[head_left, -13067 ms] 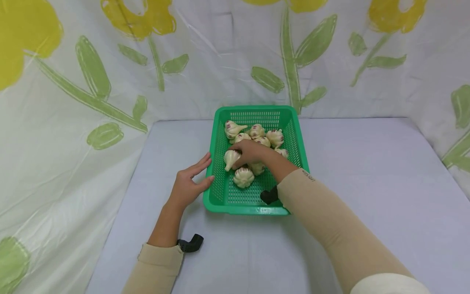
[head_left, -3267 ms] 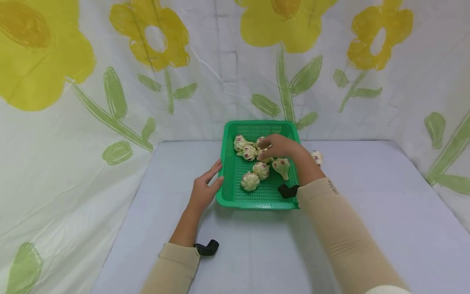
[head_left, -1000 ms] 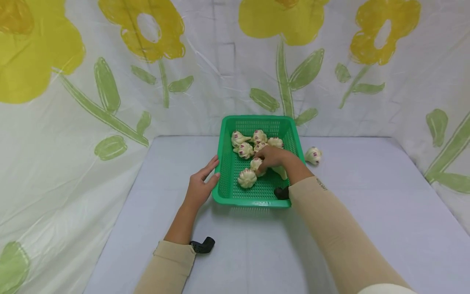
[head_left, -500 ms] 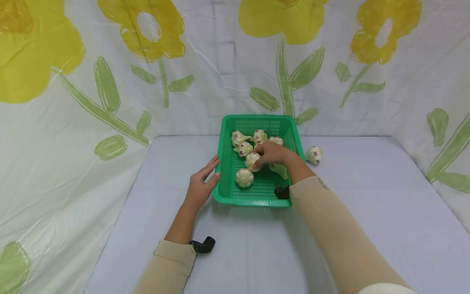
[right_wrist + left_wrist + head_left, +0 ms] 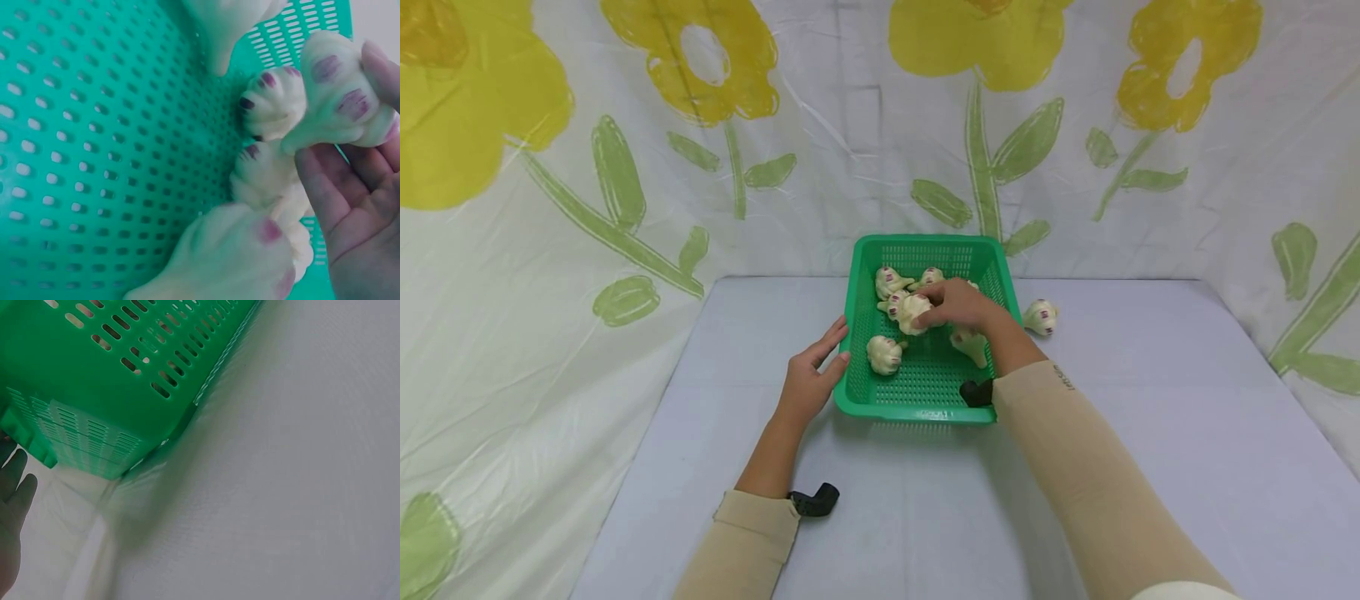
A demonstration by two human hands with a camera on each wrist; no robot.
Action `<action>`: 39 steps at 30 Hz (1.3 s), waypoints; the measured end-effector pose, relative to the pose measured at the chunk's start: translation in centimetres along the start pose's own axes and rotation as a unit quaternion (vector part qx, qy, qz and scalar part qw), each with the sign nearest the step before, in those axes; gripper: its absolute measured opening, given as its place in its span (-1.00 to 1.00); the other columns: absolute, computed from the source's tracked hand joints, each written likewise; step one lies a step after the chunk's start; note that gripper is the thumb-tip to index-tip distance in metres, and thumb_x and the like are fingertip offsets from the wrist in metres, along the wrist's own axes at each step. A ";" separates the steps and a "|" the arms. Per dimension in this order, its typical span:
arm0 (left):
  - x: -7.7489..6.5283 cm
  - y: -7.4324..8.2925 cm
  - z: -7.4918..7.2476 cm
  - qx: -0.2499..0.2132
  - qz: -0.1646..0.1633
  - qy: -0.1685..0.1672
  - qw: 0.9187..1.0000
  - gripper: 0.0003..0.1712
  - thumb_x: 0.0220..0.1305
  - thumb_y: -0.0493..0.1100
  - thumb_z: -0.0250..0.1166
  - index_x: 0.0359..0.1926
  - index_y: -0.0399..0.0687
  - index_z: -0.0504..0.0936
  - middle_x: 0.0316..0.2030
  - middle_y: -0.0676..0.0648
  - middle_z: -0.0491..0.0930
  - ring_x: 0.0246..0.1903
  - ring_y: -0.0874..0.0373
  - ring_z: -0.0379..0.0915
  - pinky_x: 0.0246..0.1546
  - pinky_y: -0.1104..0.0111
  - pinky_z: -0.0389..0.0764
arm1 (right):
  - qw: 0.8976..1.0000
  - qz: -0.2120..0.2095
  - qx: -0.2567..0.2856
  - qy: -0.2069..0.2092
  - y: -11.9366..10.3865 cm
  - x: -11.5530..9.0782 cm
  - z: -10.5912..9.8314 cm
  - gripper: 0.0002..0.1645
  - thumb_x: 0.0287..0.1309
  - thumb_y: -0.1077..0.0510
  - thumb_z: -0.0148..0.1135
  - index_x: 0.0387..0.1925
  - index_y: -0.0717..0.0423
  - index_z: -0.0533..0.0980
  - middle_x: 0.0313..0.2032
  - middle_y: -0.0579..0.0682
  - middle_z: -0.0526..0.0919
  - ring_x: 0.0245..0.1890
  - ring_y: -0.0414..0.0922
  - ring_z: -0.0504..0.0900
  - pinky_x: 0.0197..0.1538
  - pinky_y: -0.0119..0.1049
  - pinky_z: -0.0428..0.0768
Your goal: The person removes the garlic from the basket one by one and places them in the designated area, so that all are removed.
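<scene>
Holding a bulb [image 5: 914, 314] over the basket [image 5: 917, 413]

A flowered cloth [image 5: 482, 325] hung at far left and ran behind the table [image 5: 1150, 433]. Next came the left hand [image 5: 808, 383], fingers nearly straight and thumb spread, gripping nothing. Its tips met the left rim, perhaps to keep the basket from sliding.

Inside, the side bulb [image 5: 885, 355] lay near the left wall, its neck turned rightward. Behind it, the corner bulb [image 5: 887, 282] belonged to a cluster partly hidden by the right hand [image 5: 958, 306]. That hand reached in from the right, its thumb and fingers pinching the first bulb. They took the round body and left the narrow neck free, likely because the broad part gave a surer hold.

The stemmed bulb [image 5: 969, 347] lay beside the right forearm, neck toward the near right corner. Last, the outer bulb [image 5: 1041, 317] rested on the table just beside the basket's right wall, which kept it apart from the others; whether it touched the wall could not be told.
</scene>
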State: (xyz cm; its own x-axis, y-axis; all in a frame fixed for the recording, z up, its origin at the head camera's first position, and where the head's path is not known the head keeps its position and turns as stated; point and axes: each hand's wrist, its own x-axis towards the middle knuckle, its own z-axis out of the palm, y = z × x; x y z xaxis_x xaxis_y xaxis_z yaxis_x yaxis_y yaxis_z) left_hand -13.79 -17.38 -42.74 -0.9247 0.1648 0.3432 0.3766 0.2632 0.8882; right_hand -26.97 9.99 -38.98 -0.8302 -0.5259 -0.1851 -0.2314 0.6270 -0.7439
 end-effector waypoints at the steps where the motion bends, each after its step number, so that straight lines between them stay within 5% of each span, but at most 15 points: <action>1: 0.0 0.0 0.0 0.000 0.001 0.000 1.000 -0.48 0.41 -0.27 0.17 0.34 -0.36 0.38 0.40 -0.18 0.31 0.40 0.04 0.23 0.40 0.19 0.29 | 1.000 -0.002 0.007 0.006 0.0 0.0 0.0 -0.61 0.11 -0.09 0.40 -0.20 0.11 0.56 -0.46 -0.08 0.47 -0.39 -0.12 0.36 -0.25 -0.22 0.37; 6: 0.0 0.0 0.0 -0.001 0.004 -0.001 1.000 -0.48 0.42 -0.27 0.17 0.33 -0.37 0.38 0.40 -0.19 0.31 0.40 0.04 0.23 0.40 0.20 0.30 | 0.998 0.015 0.052 0.038 0.1 0.0 -0.2 -0.46 0.11 -0.10 0.40 0.05 0.11 0.56 -0.11 0.06 0.62 -0.14 -0.04 0.52 -0.08 -0.16 0.51; 8: 0.0 -0.1 0.0 -0.002 0.003 -0.001 1.000 -0.48 0.42 -0.28 0.16 0.33 -0.37 0.38 0.40 -0.18 0.31 0.40 0.04 0.23 0.40 0.19 0.30 | 0.996 0.021 0.071 0.050 0.3 0.0 -0.3 -0.31 0.10 -0.11 0.41 0.23 0.05 0.51 0.18 0.06 0.57 0.13 -0.02 0.53 0.09 -0.10 0.56; 11: 0.0 -0.1 0.1 -0.001 0.003 -0.002 1.000 -0.48 0.42 -0.28 0.16 0.33 -0.37 0.38 0.40 -0.19 0.31 0.41 0.02 0.22 0.39 0.17 0.29 | 0.992 0.022 0.101 0.072 0.2 -0.1 -0.7 -0.23 0.10 -0.09 0.42 0.33 0.01 0.43 0.30 0.09 0.48 0.28 0.03 0.46 0.22 -0.01 0.54; 15: 0.0 -0.1 0.1 0.002 0.009 -0.003 1.000 -0.49 0.42 -0.29 0.15 0.33 -0.38 0.38 0.40 -0.21 0.31 0.40 -0.03 0.22 0.39 0.16 0.31 | 0.984 0.009 0.138 0.115 -0.3 -0.3 -1.2 -0.25 0.11 -0.07 0.43 0.33 -0.01 0.44 0.21 0.07 0.57 0.21 0.00 0.52 0.22 0.01 0.54; 22: -0.1 0.0 0.0 0.012 0.008 -0.001 1.000 -0.49 0.41 -0.29 0.15 0.32 -0.39 0.39 0.39 -0.22 0.31 0.39 -0.06 0.24 0.37 0.15 0.33 | 0.954 -0.013 0.233 0.191 -1.7 -0.9 -1.9 -0.27 0.10 -0.01 0.45 0.30 0.03 0.46 0.21 0.10 0.56 0.22 0.01 0.51 0.30 0.08 0.47; 27: -0.1 0.1 -0.1 0.010 0.000 -0.002 1.000 -0.49 0.41 -0.29 0.16 0.32 -0.37 0.39 0.40 -0.20 0.32 0.40 -0.03 0.23 0.38 0.13 0.32 | 0.949 0.012 0.236 0.208 -2.3 -1.5 -2.7 -0.21 0.12 -0.10 0.41 0.36 0.00 0.40 0.32 0.03 0.45 0.29 -0.01 0.44 0.34 -0.02 0.43; 32: 0.0 0.2 -0.1 0.013 0.006 0.001 1.000 -0.49 0.41 -0.29 0.16 0.32 -0.38 0.40 0.39 -0.22 0.32 0.39 -0.06 0.24 0.38 0.11 0.32 | 0.939 0.010 0.257 0.228 -2.7 -2.2 -3.9 -0.23 0.15 -0.06 0.40 0.36 0.05 0.40 0.13 0.05 0.61 0.08 -0.08 0.59 0.23 -0.15 0.55; 39: 0.0 0.0 -0.1 0.010 0.007 0.000 1.000 -0.49 0.41 -0.28 0.16 0.32 -0.38 0.39 0.39 -0.21 0.32 0.39 -0.04 0.24 0.38 0.14 0.31 | 0.918 -0.030 0.288 0.272 -2.7 -4.0 -6.1 -0.34 0.16 0.11 0.40 0.27 0.21 0.47 -0.10 -0.16 0.68 -0.06 -0.26 0.62 0.05 -0.42 0.60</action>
State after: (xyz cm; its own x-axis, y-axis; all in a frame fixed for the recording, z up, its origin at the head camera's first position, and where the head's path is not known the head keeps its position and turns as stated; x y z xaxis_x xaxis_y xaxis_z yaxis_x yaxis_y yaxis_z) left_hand -13.75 -17.46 -42.70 -0.9190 0.1690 0.3563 0.3913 0.2789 0.8770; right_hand -26.12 13.89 -32.29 -0.9912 -0.0874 0.0991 -0.1089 0.1156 -0.9873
